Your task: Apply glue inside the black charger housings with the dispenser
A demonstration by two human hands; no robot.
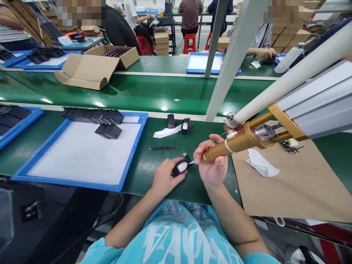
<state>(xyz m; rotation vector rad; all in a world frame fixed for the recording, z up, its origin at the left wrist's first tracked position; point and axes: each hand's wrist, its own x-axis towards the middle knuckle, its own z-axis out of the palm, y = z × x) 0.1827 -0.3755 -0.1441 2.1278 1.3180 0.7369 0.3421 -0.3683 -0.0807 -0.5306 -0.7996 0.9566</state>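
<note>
My left hand (165, 177) is closed on a small black plastic housing (181, 167) with a white oval inside, held just above or on the green bench. In my right hand (213, 167) is a gold-coloured dispenser (220, 149), its fingers wrapped round the lower barrel. The dispenser's thin pale-blue tip (191, 162) reaches the right side of the housing; whether it touches cannot be made out. Beyond my hands lie black tweezers (162, 148). Farther back are a black block (171, 121), another black housing (186, 125) and a white paper strip (167, 132).
A blue-rimmed tray (132, 145) with black boxes (108, 131) stands at left. On the right, a cardboard sheet (297, 194) carries a crumpled white tissue (262, 163). A slanted metal post (233, 62) rises ahead, before a green conveyor (154, 90). Other people work beyond it.
</note>
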